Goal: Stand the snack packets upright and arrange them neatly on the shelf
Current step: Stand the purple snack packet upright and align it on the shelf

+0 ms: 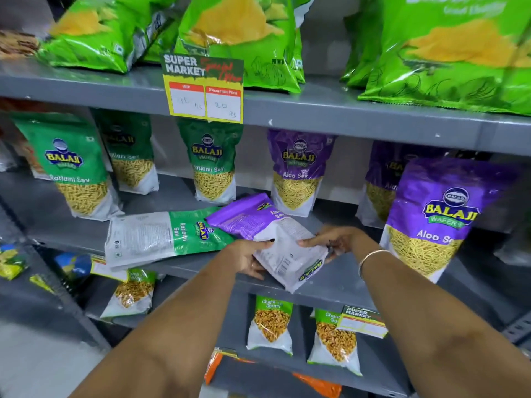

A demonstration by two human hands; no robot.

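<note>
Purple Aloo Sev packet flat on middle shelf, long axis 10-to-4 o'clock. Left hand, right hand clamped on white lower end. Purple top toward 10 o'clock.

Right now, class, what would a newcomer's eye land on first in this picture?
Both hands, left and right, grip a purple-and-white Aloo Sev packet lying flat at the middle shelf's front edge. Left of it a green-and-white Ratlami Sev packet also lies flat. A yellow price tag hangs above.
</note>
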